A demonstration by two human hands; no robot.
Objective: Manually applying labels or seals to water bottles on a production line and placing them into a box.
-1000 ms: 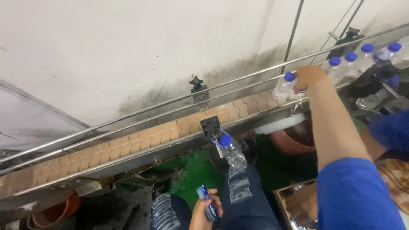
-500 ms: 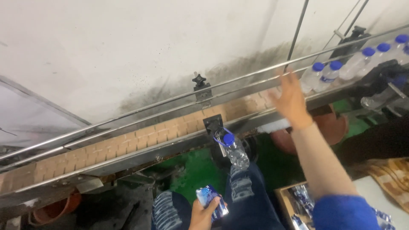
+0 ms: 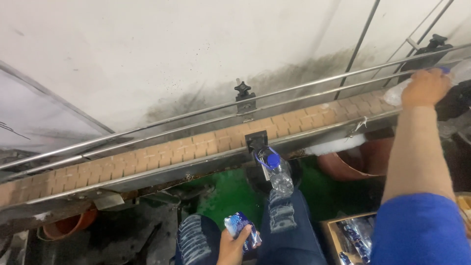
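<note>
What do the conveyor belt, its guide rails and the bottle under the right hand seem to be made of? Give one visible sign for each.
Conveyor belt: probably moulded plastic, matt tan; it shows brick-like linked segments.
Guide rails: metal, likely stainless steel; thin, silvery, glossy rods.
Bottle under the right hand: clear plastic, seemingly thin; see-through wall, largely hidden by the hand's grip.

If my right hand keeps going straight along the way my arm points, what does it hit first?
The right hand already rests on a clear bottle on the conveyor; beyond that, probably the guide rails, then the wall.
</note>
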